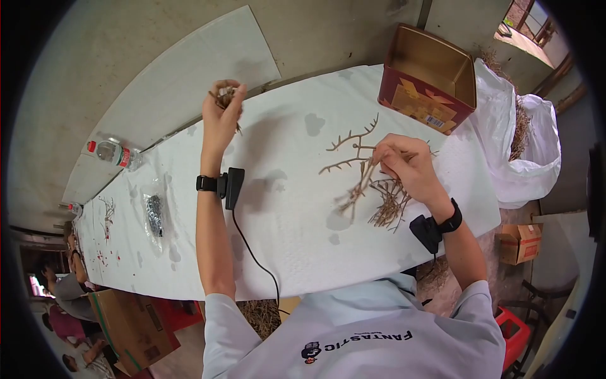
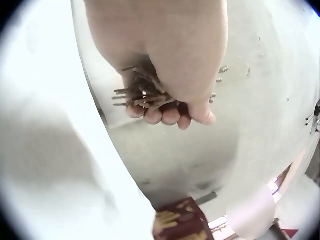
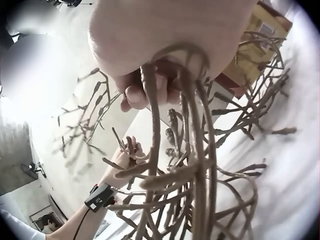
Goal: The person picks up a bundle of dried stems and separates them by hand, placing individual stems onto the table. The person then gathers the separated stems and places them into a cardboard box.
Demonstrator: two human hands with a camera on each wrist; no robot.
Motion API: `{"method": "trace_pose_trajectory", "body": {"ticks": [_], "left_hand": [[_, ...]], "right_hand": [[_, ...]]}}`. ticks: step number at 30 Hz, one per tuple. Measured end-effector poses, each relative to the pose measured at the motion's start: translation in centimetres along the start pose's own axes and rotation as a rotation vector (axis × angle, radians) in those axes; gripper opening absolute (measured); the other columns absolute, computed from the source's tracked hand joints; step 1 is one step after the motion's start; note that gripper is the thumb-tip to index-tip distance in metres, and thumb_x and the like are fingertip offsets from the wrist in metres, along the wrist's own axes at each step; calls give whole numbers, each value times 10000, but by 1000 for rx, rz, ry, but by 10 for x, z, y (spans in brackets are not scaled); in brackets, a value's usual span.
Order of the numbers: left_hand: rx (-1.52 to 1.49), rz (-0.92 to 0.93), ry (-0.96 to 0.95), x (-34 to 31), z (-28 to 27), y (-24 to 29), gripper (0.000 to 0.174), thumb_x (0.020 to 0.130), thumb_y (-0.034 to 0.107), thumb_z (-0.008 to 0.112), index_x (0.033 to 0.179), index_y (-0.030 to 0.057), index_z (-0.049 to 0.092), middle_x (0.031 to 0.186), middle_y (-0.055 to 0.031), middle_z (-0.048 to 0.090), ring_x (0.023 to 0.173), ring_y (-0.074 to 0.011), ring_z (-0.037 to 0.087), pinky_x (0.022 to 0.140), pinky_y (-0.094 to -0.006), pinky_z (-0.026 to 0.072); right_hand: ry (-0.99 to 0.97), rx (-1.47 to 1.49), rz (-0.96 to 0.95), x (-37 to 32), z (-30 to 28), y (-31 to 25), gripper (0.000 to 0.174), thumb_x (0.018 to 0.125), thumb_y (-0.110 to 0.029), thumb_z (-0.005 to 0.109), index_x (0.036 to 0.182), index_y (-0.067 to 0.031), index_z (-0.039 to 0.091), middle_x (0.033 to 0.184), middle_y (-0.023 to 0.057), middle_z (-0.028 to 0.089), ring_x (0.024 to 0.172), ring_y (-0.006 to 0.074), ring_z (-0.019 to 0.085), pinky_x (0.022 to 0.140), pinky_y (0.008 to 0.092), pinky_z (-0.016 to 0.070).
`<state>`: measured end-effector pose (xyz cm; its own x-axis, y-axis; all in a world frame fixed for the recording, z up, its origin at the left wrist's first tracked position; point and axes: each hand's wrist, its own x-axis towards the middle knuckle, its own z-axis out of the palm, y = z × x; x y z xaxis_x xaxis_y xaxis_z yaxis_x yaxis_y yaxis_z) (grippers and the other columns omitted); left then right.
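Observation:
Raised over the far edge of the table, my left hand grips a bunch of brown twigs. Its fingers curl round them, and the twig ends stick out on both sides in the left wrist view. My right hand pinches brown branched stems between thumb and fingers, over the right part of the table. Several knobbly side shoots spread from these stems, and one part is blurred in the head view. Below that hand is a tangled cluster of similar twigs, partly hidden behind the hand.
A white-covered table runs to the left. An open red and gold box stands at the back right, beside a white bag of twigs. Toward the left lie a plastic packet and a bottle. People sit at the far left end.

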<state>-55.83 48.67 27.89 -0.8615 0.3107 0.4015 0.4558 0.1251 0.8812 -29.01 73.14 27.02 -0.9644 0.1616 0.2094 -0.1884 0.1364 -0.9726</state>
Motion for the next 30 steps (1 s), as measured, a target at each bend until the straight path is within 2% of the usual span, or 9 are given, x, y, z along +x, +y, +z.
{"method": "trace_pose_trajectory", "body": {"ticks": [3, 4, 7, 13, 19, 22, 25, 27, 30], "left_hand": [[-234, -25, -342, -9, 20, 14, 301, 978, 183, 658, 740, 46, 536, 643, 35, 465, 542, -65, 399, 496, -248, 348], [-236, -25, -342, -12, 27, 20, 301, 978, 183, 658, 740, 46, 536, 643, 35, 465, 542, -65, 399, 496, -248, 348], [-594, -278, -629, -28, 46, 38, 271, 946, 233, 701, 785, 44, 593, 660, 30, 510, 558, -57, 430, 498, -234, 343], [-394, -360, -707, -52, 71, 53, 255, 876, 250, 769, 940, 17, 688, 670, 38, 524, 583, -53, 456, 511, -228, 339], [-405, -339, -835, -68, 89, 59, 435, 815, 269, 819, 1110, -24, 690, 668, 64, 494, 601, -44, 459, 533, -223, 337], [-371, -351, -768, -79, 100, 76, 360, 811, 215, 821, 1066, -10, 703, 713, 39, 568, 638, -45, 483, 577, -219, 391], [-379, -296, -727, -97, 116, 82, 301, 820, 181, 813, 1033, -4, 707, 744, 25, 611, 669, -47, 500, 612, -219, 424], [-425, -174, -705, -105, 122, 86, 257, 845, 165, 795, 1011, -7, 702, 761, 22, 623, 694, -50, 511, 639, -224, 436], [-339, -195, -714, -102, 114, 91, 215, 880, 155, 759, 1000, -10, 693, 770, 19, 628, 721, -53, 530, 659, -230, 449]], "right_hand": [[-5, 111, 47, 2, -1, -1, 236, 1027, -158, 559, 915, 36, 633, 666, 20, 560, 591, 46, 467, 512, 241, 353], [8, 101, 44, 2, -1, -1, 240, 1035, -161, 545, 931, 38, 629, 683, 31, 580, 585, 50, 477, 515, 231, 363], [32, 107, 46, 2, 1, -2, 239, 1044, -160, 528, 957, 41, 623, 711, 50, 611, 577, 54, 498, 525, 215, 389], [50, 154, 65, 4, 5, -4, 213, 1044, -142, 522, 1012, 50, 607, 784, 86, 663, 561, 68, 551, 545, 222, 468], [243, 173, -18, 5, 19, 2, 198, 1046, -125, 513, 1032, 51, 604, 861, 94, 670, 657, 97, 599, 625, 237, 508], [360, 218, -99, 6, 26, 6, 172, 1036, -107, 530, 1039, 50, 601, 922, 96, 655, 738, 110, 619, 671, 242, 522], [464, -229, -284, 7, 27, 10, 56, 967, -30, 598, 991, 15, 619, 964, 89, 596, 796, 163, 611, 701, 273, 515], [465, -284, -267, 6, 24, 9, 56, 943, -20, 614, 989, 10, 619, 991, 89, 589, 817, 168, 609, 713, 274, 510], [465, -392, -236, 6, 16, 7, 95, 895, 0, 646, 986, 0, 618, 1045, 90, 574, 858, 177, 603, 738, 276, 499]]}}
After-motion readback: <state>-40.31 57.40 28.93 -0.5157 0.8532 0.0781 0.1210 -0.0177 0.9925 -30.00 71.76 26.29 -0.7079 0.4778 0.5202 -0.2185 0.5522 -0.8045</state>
